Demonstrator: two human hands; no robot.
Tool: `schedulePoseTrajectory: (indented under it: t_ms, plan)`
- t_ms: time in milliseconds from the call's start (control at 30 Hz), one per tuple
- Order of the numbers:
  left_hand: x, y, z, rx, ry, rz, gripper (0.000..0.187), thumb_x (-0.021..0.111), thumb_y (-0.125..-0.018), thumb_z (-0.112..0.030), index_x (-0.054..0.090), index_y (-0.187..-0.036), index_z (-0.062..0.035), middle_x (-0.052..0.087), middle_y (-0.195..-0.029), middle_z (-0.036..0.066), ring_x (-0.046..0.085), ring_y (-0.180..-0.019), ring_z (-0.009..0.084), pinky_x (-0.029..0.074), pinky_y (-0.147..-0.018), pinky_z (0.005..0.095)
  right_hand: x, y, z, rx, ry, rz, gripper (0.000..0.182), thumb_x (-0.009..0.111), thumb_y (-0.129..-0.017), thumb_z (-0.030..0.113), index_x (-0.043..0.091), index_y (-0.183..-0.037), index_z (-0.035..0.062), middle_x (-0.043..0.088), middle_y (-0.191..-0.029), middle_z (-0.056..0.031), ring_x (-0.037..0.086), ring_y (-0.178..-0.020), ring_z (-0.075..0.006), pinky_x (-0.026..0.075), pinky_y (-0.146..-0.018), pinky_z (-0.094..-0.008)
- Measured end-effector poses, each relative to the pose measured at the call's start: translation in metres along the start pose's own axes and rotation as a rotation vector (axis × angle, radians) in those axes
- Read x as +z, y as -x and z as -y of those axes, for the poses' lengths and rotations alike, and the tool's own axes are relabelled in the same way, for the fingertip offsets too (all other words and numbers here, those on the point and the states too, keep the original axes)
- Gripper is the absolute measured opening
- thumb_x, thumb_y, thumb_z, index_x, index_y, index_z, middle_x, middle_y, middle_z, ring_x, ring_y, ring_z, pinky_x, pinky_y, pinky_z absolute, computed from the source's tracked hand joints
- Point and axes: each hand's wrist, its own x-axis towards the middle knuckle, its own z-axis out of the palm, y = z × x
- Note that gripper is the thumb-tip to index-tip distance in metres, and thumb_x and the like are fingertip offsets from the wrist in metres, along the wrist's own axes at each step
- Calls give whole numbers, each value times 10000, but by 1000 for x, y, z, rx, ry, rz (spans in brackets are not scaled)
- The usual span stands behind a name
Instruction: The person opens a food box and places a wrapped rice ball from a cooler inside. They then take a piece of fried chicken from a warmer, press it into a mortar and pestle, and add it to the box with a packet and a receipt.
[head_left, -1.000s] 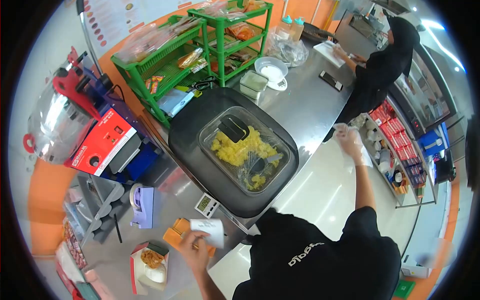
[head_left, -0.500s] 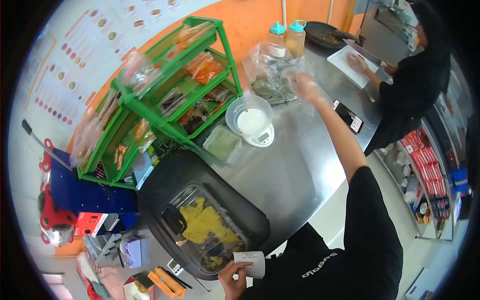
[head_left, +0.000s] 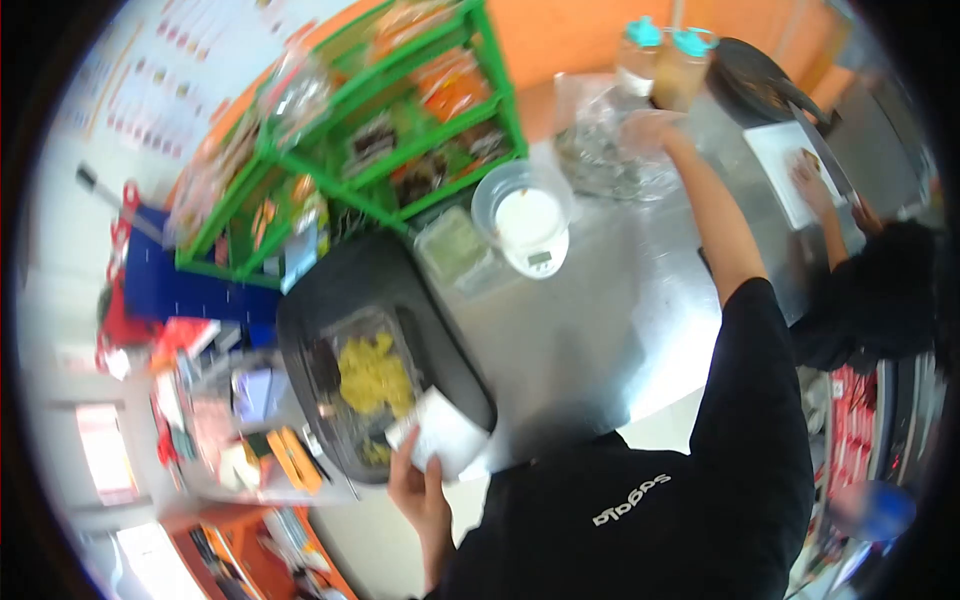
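Observation:
In my left hand (head_left: 422, 488), closed at thumb and fingers, is a white paper slip (head_left: 440, 432), like a printed receipt. The slip overlaps the corner of a clear container (head_left: 365, 330) of yellow crumbly food (head_left: 375, 375), which sits on a black bin-like box (head_left: 300, 290). My right arm stretches across the steel table. At its end my right hand (head_left: 650, 133), blurred and seemingly in a thin clear glove, is right at a clear plastic bag (head_left: 605, 165) with dull green contents. Its fingers are smeared by motion.
A digital scale (head_left: 541, 262) carries a clear round tub (head_left: 490, 205), beside a square container (head_left: 450, 245) with pale green contents. Green racks (head_left: 390, 205) hold packets. Two teal-capped bottles (head_left: 680, 75) stand behind the bag. At right a co-worker's hand (head_left: 808, 172) is over a white board (head_left: 775, 165).
The view has swung to the right. My right hand has reached the plastic bag, and my left hand has raised the paper slip over the container's corner.

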Motion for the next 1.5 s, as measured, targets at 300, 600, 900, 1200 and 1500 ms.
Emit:
schedulePoseTrajectory:
  t_ms: [300,600,900,1200,1500]
  plan:
    - [17,-32,-54,200,335,25,686,589,-769,191,411,-1409,20,434,-1286,134,550,-1202,278,565,-860,281,51,31,-2,44,-495,-457,236,551,-840,235,664,-911,41,660,-922,-193,610,-895,-393,478,-766,-486]
    - [14,-20,-60,311,358,11,685,609,-759,175,448,-1396,-15,457,-1307,154,566,-1190,284,588,-817,259,49,42,27,323,-599,-680,201,547,-779,85,698,-911,69,673,-886,-190,640,-822,-339,489,-723,-407]
    - [5,-2,-62,338,394,19,679,621,-753,163,471,-1386,-32,469,-1317,154,580,-1173,272,593,-786,243,33,35,42,528,-734,-978,167,604,-857,113,673,-975,19,690,-949,-170,665,-854,-299,510,-760,-389]
    - [-2,0,-64,374,472,16,733,625,-734,177,429,-1411,-25,473,-1274,150,571,-1182,287,592,-812,250,10,44,-3,679,-1021,-1558,226,687,-798,134,655,-961,-18,694,-963,-139,663,-874,-250,517,-774,-328]
    - [-2,1,-65,395,497,21,736,618,-735,176,428,-1414,-33,472,-1275,141,583,-1169,271,593,-811,262,-17,116,68,439,-2494,-1275,120,661,-855,212,630,-921,116,630,-830,-38,630,-691,-199,517,-595,-256]
